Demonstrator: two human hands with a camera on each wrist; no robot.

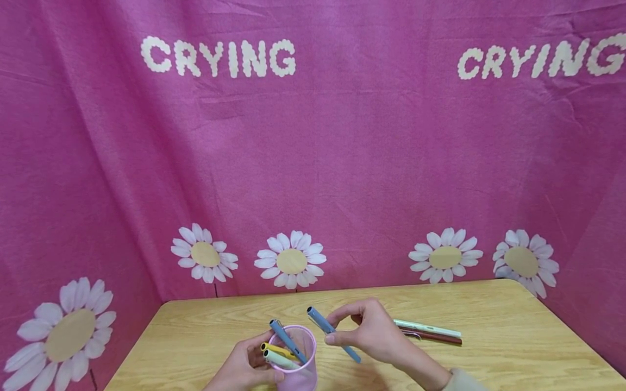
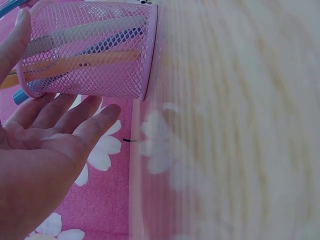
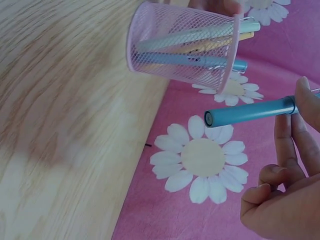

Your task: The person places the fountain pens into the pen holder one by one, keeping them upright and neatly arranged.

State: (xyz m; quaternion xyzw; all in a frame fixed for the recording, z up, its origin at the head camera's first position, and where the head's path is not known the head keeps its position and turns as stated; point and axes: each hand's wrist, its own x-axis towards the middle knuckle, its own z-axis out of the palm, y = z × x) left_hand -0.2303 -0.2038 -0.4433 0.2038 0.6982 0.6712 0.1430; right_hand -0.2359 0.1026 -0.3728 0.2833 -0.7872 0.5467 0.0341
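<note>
A pink mesh pen holder (image 1: 296,374) stands upright on the table, with a blue pen (image 1: 287,340), a yellow pen (image 1: 279,351) and a pale green pen (image 1: 281,359) leaning inside. My left hand (image 1: 243,365) holds its left side near the rim; in the left wrist view the thumb and fingers (image 2: 65,117) lie on opposite sides of the mesh. To the right of the holder, my right hand (image 1: 369,332) pinches another blue pen (image 1: 353,354) between thumb and fingers. This pen is tilted in the air, apart from the holder, its lower end showing in the right wrist view.
Beyond my right hand, a pale green pen (image 1: 430,327) and a dark red pen (image 1: 437,338) lie side by side on the wooden table (image 1: 195,336). A pink curtain (image 1: 342,163) with daisies and lettering hangs behind and at both sides.
</note>
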